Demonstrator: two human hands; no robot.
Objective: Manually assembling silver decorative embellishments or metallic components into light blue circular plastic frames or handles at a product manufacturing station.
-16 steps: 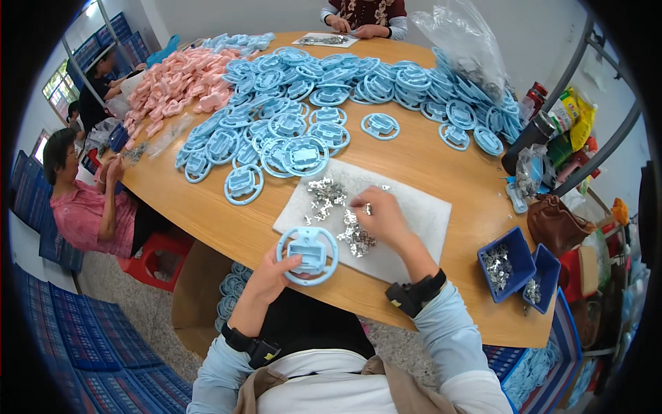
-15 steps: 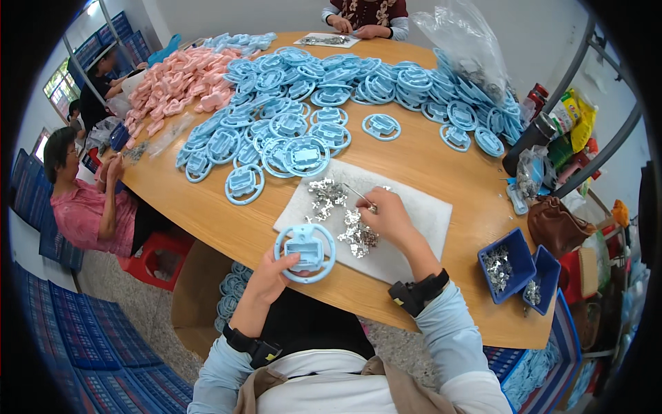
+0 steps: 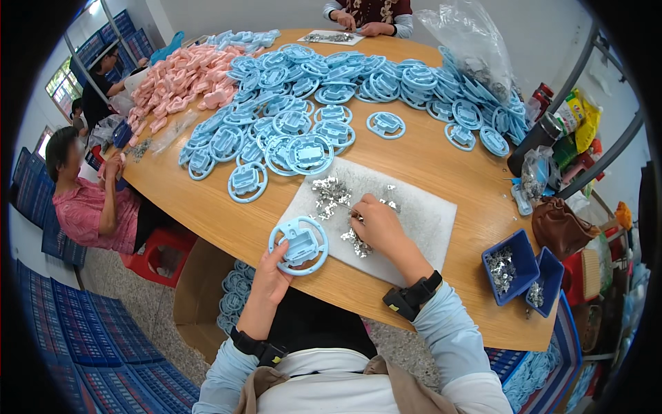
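My left hand (image 3: pixel 273 274) grips a light-blue plastic steering-wheel-shaped part (image 3: pixel 299 243) by its left rim, tilted, just past the near edge of a white foam pad (image 3: pixel 414 214). My right hand (image 3: pixel 380 224) is closed over small silvery metal clips (image 3: pixel 356 243) on the pad. Its fingers pinch a thin metal tool that looks like tweezers (image 3: pixel 349 206), mostly hidden by the hand. Another heap of clips (image 3: pixel 329 192) lies beside it, with a few more clips (image 3: pixel 390 195) past my fingers.
Blue wheel parts (image 3: pixel 310 154) are piled across the table (image 3: pixel 441 153), with pink plastic parts (image 3: pixel 181 81) at far left. Two blue bins (image 3: pixel 512 265) of clips stand at right near a brown bag (image 3: pixel 560 224). Co-workers sit left and opposite. A cardboard box (image 3: pixel 200 286) is below left.
My right hand has moved slightly left and nearer, down onto the clips. The blue wheel part has shifted a little left and turned in my left hand.
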